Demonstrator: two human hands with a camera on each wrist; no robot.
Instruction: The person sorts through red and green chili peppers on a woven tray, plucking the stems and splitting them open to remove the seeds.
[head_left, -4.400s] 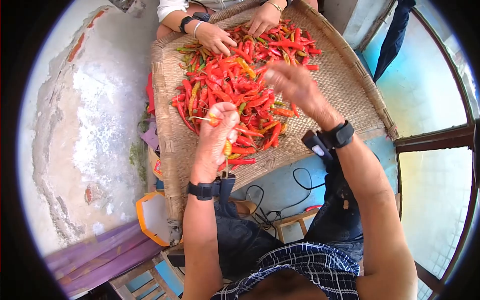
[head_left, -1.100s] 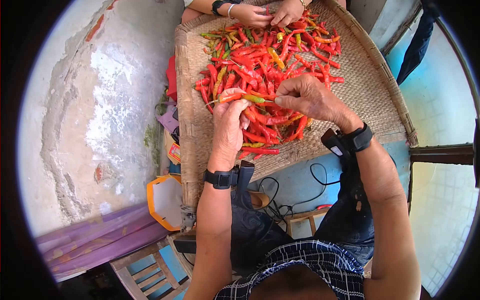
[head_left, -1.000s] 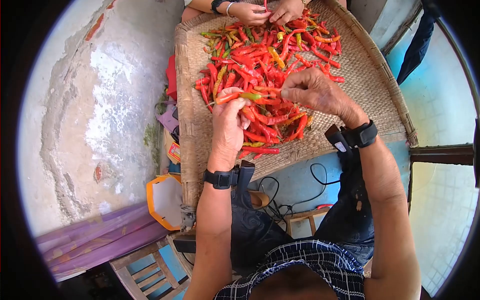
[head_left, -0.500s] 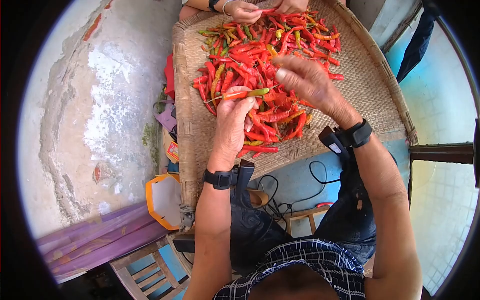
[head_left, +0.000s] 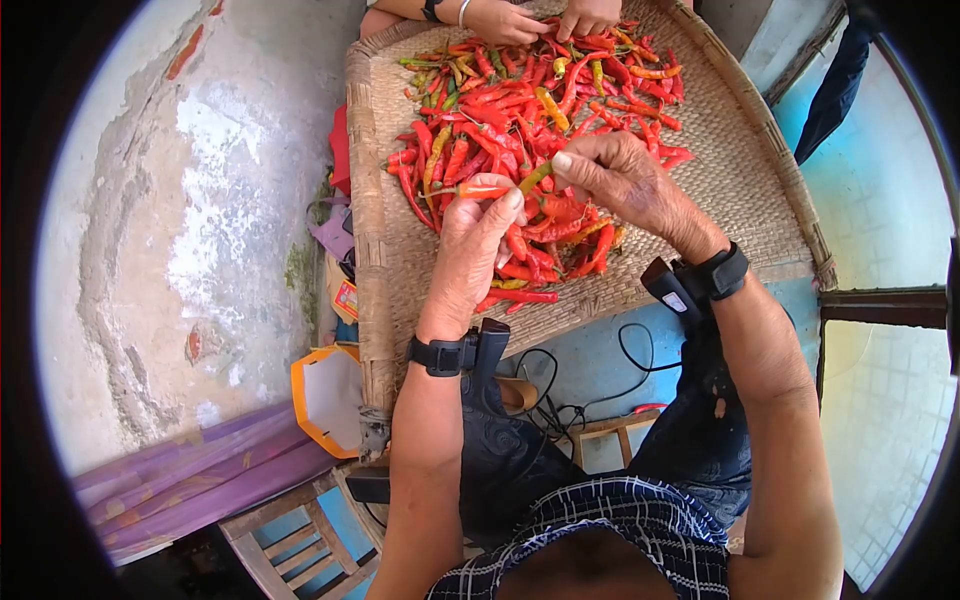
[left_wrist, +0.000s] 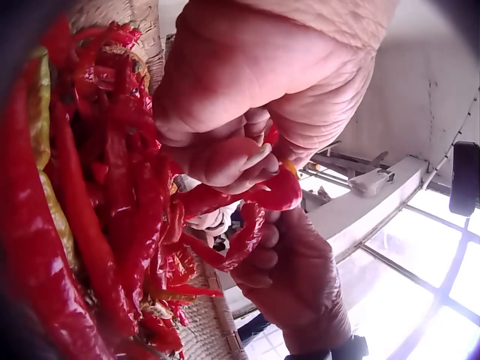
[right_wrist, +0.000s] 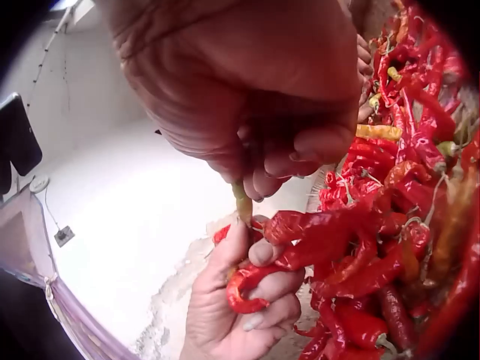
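Note:
In the head view my left hand [head_left: 468,255] holds a red chili pepper [head_left: 482,191] lying across its fingers. A yellow-green chili pepper [head_left: 536,179] slants up from the left thumb, and the thumb and fingers of my right hand [head_left: 632,190] pinch its upper end. In the right wrist view this yellow-green pepper [right_wrist: 242,202] spans both hands, and a curled red pepper [right_wrist: 246,289] lies against the left fingers. My left hand [left_wrist: 262,82] partly hides the red peppers it grips in the left wrist view. Below both hands spreads a heap of chili peppers [head_left: 490,110], mostly red.
The heap lies on a large woven tray [head_left: 725,190] with a raised rim. At its far edge another person's hands [head_left: 505,22] work among the peppers. A plastered wall [head_left: 230,220] stands at left, a window [head_left: 885,240] at right. Cables [head_left: 550,400] lie below.
My right hand left the yellow-green pepper's end, spread its fingers over the heap, then came back to pinch it. That pepper now tilts upward. The other person's hands have shifted along the far edge.

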